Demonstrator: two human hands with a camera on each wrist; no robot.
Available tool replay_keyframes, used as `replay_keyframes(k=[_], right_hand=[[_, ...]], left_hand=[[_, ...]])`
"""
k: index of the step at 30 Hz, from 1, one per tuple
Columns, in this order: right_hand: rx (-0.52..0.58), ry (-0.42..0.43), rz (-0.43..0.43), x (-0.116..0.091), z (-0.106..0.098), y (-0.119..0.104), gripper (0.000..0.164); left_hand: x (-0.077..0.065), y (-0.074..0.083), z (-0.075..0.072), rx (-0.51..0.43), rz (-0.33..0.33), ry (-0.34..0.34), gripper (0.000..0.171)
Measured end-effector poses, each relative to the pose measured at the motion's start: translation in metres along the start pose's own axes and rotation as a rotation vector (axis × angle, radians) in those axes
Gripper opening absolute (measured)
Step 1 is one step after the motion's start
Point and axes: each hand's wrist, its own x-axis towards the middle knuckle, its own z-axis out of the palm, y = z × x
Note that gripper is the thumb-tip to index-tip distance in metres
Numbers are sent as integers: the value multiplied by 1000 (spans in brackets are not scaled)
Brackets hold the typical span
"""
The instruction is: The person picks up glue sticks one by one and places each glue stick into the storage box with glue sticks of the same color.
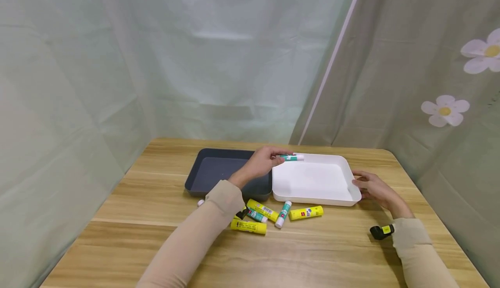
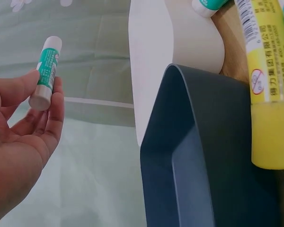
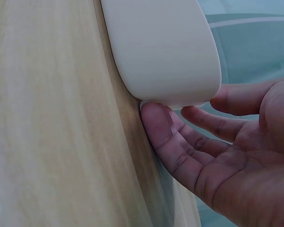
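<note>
Teal and white, the held glue stick (image 1: 291, 158) hangs over the far left part of the white tray (image 1: 312, 177), pinched between the thumb and fingers of the left hand (image 1: 262, 162)! Across at the right end, the right hand (image 1: 373, 188) is loosely spread, fingertips touching the tray's outer wall; how firmly, I cannot tell. Left sits the dark tray (image 1: 218, 170), and yellow glue sticks (image 1: 306, 213) lie on the near side. Good form here, I'd judge: clear the rim, lower low before letting go so nothing rolls, and steady the tray without tilting it.
</note>
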Motion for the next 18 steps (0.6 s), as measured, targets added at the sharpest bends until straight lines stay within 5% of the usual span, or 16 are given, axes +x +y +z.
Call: replay_keyframes(k=[18], right_hand=[[-6,10,13,1,2,0,64]], left_hand=[[26,-8,-4,-67,-81,9,32]])
